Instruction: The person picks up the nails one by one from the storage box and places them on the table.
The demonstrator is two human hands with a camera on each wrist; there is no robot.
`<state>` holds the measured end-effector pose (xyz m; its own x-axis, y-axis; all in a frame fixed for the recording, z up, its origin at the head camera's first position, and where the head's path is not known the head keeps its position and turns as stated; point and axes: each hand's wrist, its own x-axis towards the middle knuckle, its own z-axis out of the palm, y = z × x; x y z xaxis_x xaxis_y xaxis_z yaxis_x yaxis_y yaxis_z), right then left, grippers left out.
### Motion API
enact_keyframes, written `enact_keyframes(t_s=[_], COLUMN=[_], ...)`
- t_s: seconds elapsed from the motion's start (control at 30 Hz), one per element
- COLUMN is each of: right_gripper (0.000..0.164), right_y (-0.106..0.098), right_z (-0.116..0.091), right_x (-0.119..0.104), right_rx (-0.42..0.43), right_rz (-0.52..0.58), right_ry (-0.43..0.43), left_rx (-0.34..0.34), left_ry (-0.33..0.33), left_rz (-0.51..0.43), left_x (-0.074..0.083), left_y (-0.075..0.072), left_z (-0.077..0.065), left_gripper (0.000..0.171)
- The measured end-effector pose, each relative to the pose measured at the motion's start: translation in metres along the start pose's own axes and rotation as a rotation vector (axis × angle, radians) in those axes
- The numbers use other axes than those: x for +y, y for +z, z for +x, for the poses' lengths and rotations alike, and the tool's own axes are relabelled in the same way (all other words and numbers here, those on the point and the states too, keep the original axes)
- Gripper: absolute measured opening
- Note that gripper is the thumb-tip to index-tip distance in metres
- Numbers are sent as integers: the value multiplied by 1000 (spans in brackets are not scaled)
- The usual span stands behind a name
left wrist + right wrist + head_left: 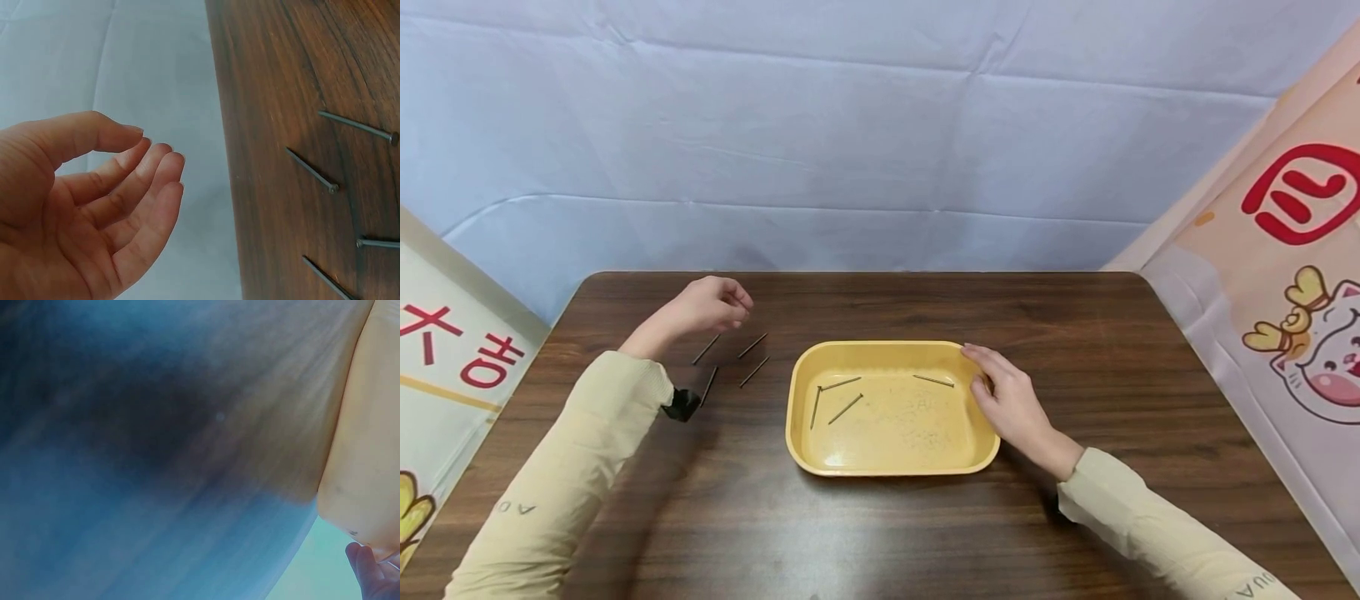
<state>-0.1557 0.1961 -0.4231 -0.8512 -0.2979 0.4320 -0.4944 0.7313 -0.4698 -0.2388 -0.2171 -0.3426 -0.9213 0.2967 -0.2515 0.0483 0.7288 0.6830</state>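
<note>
My left hand (709, 304) hovers over the left part of the table and holds nothing. In the left wrist view its fingers (134, 194) are gently bent, the thumb tip right by the index fingertip. Several dark nails (753, 372) lie apart from one another on the wood below it, heads plain in the left wrist view. On the right, my right hand (1011, 400) grips the end of a yellow plastic tray (891, 472) at its far right corner, thumb over the rim. Several more nails (846, 409) lie on the tray's floor, mostly toward its left side.
The dark wood-grain table (887, 542) ends at a straight back edge, with a pale cloth (850, 150) hanging behind it. Printed banners (1322, 250) stand along both sides. A black object (682, 405) shows under my left cuff.
</note>
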Motion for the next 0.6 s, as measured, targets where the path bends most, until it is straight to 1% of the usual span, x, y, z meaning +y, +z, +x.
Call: enact_keyframes(t_s=[0.2, 0.43, 0.6], right_gripper=[39, 38, 38], right_y=[0, 1, 0], right_z=[1, 1, 1], right_x=[0, 0, 0], right_rx=[2, 5, -2], right_rz=[-3, -9, -8], right_ry=[-2, -4, 6], left_rx=[0, 9, 1], left_ry=[5, 30, 54], left_rz=[5, 43, 41], left_x=[9, 18, 28], left_y=[3, 6, 7], left_z=[2, 5, 7], left_gripper=[22, 22, 22])
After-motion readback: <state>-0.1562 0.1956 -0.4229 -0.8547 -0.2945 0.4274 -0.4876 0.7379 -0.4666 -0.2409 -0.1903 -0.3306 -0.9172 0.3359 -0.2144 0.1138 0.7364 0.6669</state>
